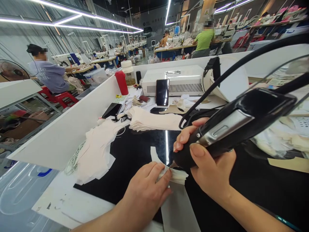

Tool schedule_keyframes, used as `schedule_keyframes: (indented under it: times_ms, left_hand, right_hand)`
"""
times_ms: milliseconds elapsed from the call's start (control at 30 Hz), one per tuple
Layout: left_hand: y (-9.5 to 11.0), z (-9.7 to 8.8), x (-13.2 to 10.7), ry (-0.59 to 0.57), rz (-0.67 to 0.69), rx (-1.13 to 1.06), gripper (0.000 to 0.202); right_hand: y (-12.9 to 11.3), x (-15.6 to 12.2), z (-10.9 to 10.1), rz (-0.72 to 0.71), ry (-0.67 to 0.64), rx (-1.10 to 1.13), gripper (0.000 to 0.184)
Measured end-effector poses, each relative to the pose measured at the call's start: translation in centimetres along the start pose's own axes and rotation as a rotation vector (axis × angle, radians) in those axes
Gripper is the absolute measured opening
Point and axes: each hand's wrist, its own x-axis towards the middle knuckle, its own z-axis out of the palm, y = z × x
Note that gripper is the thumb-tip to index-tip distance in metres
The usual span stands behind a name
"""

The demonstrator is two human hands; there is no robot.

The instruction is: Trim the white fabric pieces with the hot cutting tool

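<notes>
My right hand [212,164] is wrapped round a black corded handheld tool [224,125] with a silver switch plate. The tool's narrow metal tip [173,165] points down and left, at the edge of a folded pale fabric piece [178,175]. Whether the tip touches the cloth I cannot tell. My left hand [148,185] pinches that fabric between thumb and fingers. Under it a grey strip [180,206] runs toward me, and a white curved end [154,153] sticks out beyond my fingers. The fabric inside my left hand is hidden.
Stacked pale fabric pieces [154,120] and more cut pieces [96,151] lie on the black work surface [135,145]. Behind are an upright phone [162,92], a white vented box [173,77] and a red cup [121,82]. Bagged pieces [277,135] lie right. A thick cable [241,62] arches overhead.
</notes>
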Motion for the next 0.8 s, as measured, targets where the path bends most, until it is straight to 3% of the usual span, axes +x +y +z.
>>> schedule_keyframes:
  times_ms: [267,800]
  left_hand:
    - [0.14,-0.64,0.16,-0.001,-0.027,0.001,0.028]
    - [0.36,-0.56,0.30,0.020,-0.044,-0.003,0.026]
  right_hand:
    - [0.24,-0.03,0.55,-0.020,0.001,0.002,0.046]
    - [-0.48,0.12,0.19,0.021,0.028,-0.006,0.052]
